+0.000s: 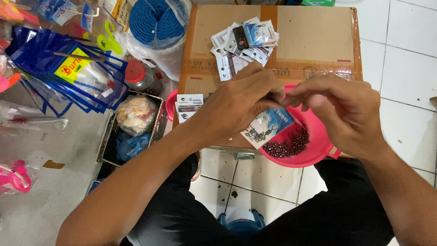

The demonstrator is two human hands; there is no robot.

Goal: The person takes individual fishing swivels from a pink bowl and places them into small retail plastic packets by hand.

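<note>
My left hand (241, 102) grips a small clear packet with a blue printed card (268, 125) by its top edge. My right hand (339, 109) pinches at the same top edge, fingertips meeting those of the left. The packet hangs over a pink plastic bowl (318, 152) that holds a heap of small dark metal pieces (287, 146). The bowl rests on the near edge of a taped cardboard box (314, 41). A pile of similar small packets (243, 43) lies further back on the box.
Two black-and-white small packets (189, 107) lie at the box's left edge. A bundle of blue hanging bags (68, 75), a coil of blue rope (157, 20), a red-lidded jar (141, 77) and an open box of bagged goods (134, 127) stand left. White floor tiles (405, 68) lie right.
</note>
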